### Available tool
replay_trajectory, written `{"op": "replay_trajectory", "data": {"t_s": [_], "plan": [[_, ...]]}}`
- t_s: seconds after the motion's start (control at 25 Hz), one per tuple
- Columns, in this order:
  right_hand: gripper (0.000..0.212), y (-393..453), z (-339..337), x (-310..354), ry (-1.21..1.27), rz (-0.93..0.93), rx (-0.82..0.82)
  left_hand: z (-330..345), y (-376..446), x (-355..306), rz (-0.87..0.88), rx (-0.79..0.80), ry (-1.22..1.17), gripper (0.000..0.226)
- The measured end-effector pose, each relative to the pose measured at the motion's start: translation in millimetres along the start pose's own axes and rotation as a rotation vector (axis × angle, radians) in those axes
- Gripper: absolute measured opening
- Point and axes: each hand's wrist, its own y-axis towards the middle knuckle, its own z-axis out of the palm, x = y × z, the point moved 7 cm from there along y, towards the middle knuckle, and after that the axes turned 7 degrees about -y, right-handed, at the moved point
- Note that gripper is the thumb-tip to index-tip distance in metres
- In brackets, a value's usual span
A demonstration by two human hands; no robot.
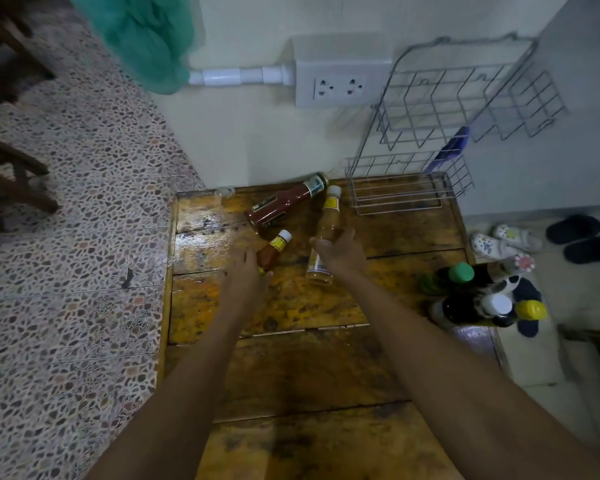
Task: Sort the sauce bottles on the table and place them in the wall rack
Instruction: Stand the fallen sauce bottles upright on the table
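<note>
Both hands down on sauce bottles at the far end of the wooden table (pixel 291 358).

Left hand (pixel 245 271) curled round a small red bottle (pixel 272 252); right hand (pixel 340 252) gripping a tall tan bottle (pixel 326 230) at mid-body. Large dark red bottle (pixel 284 204) lying behind them, near the wall. Three capped dark bottles (pixel 471 296) standing at the table's right edge. Wire wall rack (pixel 430 109) above the far right corner.

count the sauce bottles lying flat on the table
3: a dark red bottle near the wall, a tan bottle under the right hand, a small red bottle at the left hand.
</note>
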Motion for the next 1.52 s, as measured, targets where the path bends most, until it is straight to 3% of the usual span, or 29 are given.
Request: {"op": "replay_trajectory", "data": {"t_s": [0.24, 0.44, 0.64, 0.84, 1.16, 1.52], "plan": [[0.063, -15.9, -2.8, -21.5, 0.009, -0.052, 0.112, 12.4, -13.3, 8.1, 0.015, 0.002, -0.045, 0.051], [0.042, -67.0, -13.0, -85.6, 0.021, -0.106, 0.157, 39.2, -74.3, 3.5, 0.0, 0.013, -0.201, 0.051], [0.057, -115.7, -50.9, -138.2, 0.03, -0.205, 0.026, 51.3, -106.7, -50.1, 0.04, -0.059, -0.466, 0.058], [0.064, -158.2, -93.6, -162.9, 0.025, -0.346, -0.121, 74.4, -106.9, -129.0, 0.074, 0.059, -0.681, 0.059], [0.06, -171.0, -127.0, -230.0, 0.193, -0.322, -0.287, 117.2, -105.5, -220.6, 0.228, 0.164, -0.636, 0.056], [0.06, -151.8, -120.7, -250.2, 0.222, -0.326, -0.316, 125.9, -86.5, -239.9, 0.212, 0.157, -0.59, 0.058]]}}
